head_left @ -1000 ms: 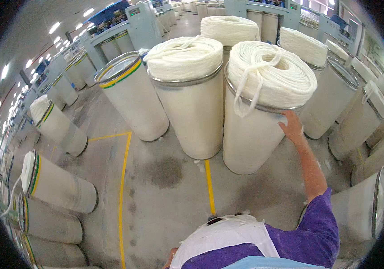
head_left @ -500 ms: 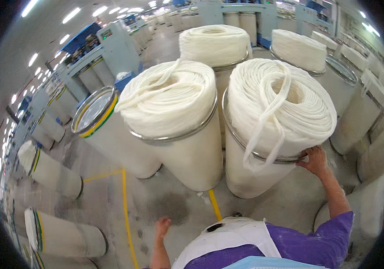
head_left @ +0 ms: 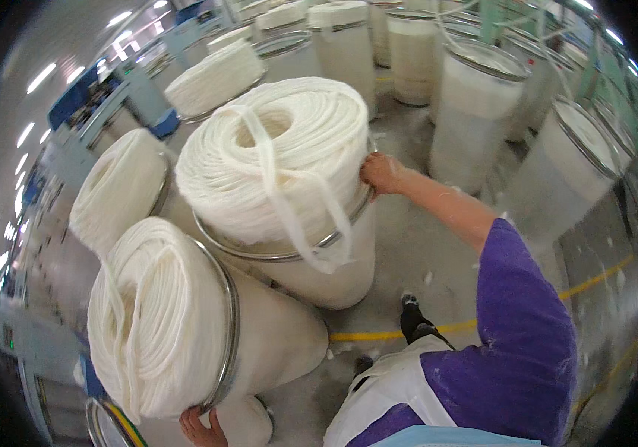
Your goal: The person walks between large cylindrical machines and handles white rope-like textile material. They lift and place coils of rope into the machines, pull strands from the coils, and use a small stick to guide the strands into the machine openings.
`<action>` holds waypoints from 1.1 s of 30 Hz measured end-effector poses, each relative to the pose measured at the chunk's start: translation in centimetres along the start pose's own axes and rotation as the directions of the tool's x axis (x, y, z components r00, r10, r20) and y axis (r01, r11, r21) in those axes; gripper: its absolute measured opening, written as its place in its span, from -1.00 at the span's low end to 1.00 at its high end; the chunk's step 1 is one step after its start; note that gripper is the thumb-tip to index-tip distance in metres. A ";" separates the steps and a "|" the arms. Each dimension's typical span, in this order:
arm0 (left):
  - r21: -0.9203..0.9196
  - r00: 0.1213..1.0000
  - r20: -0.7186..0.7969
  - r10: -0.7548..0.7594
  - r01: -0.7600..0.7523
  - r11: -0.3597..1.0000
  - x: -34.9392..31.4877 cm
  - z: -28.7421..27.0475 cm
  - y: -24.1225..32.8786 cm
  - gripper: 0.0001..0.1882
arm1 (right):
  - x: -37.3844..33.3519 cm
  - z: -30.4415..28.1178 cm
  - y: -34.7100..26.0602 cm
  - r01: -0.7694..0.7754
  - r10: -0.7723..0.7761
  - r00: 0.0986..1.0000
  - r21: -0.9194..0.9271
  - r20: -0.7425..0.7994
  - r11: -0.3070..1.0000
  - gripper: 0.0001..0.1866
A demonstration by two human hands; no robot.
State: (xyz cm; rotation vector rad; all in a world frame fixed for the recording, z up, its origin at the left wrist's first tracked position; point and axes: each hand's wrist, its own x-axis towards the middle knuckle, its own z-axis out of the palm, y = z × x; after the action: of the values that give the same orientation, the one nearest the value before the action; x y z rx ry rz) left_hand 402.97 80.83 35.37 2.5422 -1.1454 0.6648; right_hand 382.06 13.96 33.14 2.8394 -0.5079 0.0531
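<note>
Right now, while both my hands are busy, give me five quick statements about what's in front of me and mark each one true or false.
1. The right-hand grip is at the metal rim of the middle can. True.
2. The left-hand grip hangs clear of everything. False: it touches the neighbouring can at its rim.
3. A loose strand trails down over the middle can's white coil. True.
4. The right sleeve is green. False: it is purple.
5. A yellow line marks the floor. True.
</note>
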 end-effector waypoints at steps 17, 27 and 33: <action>0.020 0.994 0.069 0.083 -0.085 0.996 2.0 -0.1 -0.3 -0.62 | -23.2 -8.1 -21.1 0.122 -0.092 0.946 0.080 -0.312 0.989 -0.55; 0.140 0.962 0.248 -0.113 0.080 0.987 1.5 0.7 10.7 -0.60 | -41.4 -10.3 -24.2 -0.192 0.366 0.925 0.704 -0.104 0.684 -0.42; -0.072 0.941 0.267 0.206 -0.193 0.978 1.3 1.7 16.2 -0.60 | -53.2 -12.9 -24.1 -0.215 0.330 0.930 0.492 -0.160 0.844 -0.41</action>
State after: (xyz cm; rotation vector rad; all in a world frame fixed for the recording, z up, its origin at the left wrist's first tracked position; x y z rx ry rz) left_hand 391.96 68.76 35.51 2.5586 -1.5069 0.3298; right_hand 340.57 57.00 35.50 3.1225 -0.9576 0.6514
